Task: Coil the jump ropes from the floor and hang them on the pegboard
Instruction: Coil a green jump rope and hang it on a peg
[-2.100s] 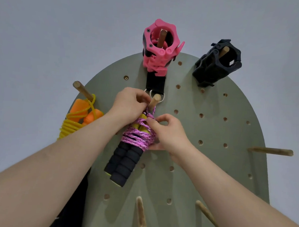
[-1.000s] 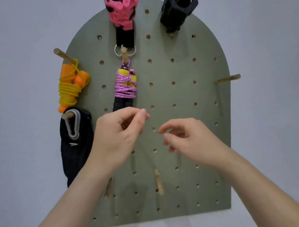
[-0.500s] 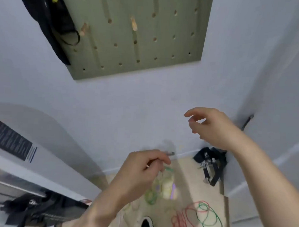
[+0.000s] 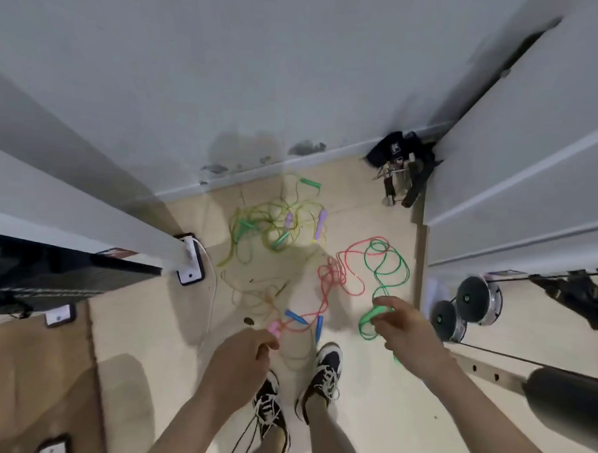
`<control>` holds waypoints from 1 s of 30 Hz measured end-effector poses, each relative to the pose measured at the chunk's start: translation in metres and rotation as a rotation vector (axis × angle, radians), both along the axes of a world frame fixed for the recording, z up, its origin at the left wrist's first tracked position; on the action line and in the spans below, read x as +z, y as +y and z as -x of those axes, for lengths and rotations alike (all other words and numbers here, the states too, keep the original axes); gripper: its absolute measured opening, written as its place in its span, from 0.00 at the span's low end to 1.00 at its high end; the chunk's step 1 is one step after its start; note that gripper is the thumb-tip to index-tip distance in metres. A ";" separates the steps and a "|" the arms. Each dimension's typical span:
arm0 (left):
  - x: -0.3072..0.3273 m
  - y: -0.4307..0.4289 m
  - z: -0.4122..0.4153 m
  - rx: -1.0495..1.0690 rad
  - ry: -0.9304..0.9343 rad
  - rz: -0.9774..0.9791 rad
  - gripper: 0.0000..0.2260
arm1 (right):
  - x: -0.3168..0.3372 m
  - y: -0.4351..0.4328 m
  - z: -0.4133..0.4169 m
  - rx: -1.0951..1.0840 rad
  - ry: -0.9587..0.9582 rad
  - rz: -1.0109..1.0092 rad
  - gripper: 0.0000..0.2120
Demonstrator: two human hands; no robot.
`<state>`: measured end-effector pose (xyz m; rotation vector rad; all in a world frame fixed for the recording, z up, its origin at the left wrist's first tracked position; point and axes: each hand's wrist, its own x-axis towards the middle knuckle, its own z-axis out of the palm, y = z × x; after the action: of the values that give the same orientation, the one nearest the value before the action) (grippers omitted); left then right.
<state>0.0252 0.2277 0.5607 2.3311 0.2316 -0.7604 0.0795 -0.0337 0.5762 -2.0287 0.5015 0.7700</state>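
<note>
Attention has gone from the pegboard down to the floor; a second ago the hands were letting go of the pink rope hung on its peg, so that rope seems finished and the next one is being chosen. The pegboard is out of view now. The left hand hangs loosely curled and the right hand half open; both appear empty, though blur makes it hard to be sure. Under the right hand lies the green rope, loose and looped, crossing the red rope with blue handles. Near the wall, the yellow-green tangle with purple handles waits, uncoiled.
</note>
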 end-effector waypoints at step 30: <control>-0.605 -0.231 0.028 0.103 0.417 0.308 0.09 | -0.629 -0.083 0.094 0.130 0.285 0.372 0.08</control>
<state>-0.0024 -0.0032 -0.0438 1.8423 0.3833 -1.1389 -0.0149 -0.1167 -0.0530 -2.3226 0.7234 1.1223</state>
